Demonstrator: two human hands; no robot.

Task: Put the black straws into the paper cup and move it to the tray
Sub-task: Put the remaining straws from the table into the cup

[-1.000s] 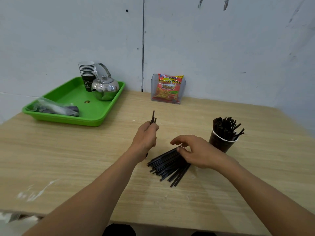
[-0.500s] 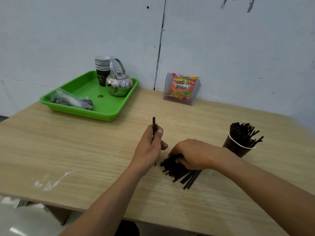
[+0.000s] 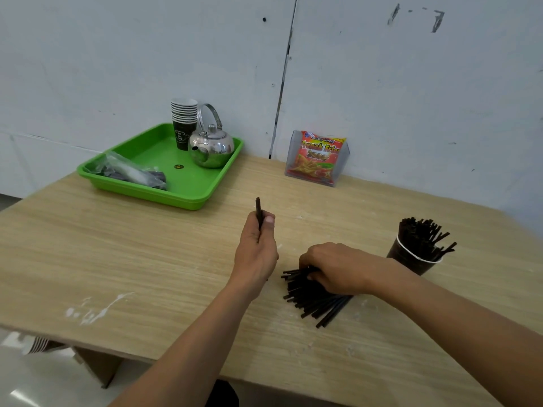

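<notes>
Your left fingers curl round a thin bunch of straws, with the thumb pressed against it. Only the top end pokes above the left hand, so the number of straws is hard to make out. Your right fingers bend down onto the pile lying on the table. Their tips are hidden beneath the right hand, so you cannot tell whether they pinch any straw. Just beyond your right wrist stands the cup, packed with upright straws. Well apart, at the far left, sits the tray, holding a kettle, stacked cups and a bag whose contents are unclear.
</notes>
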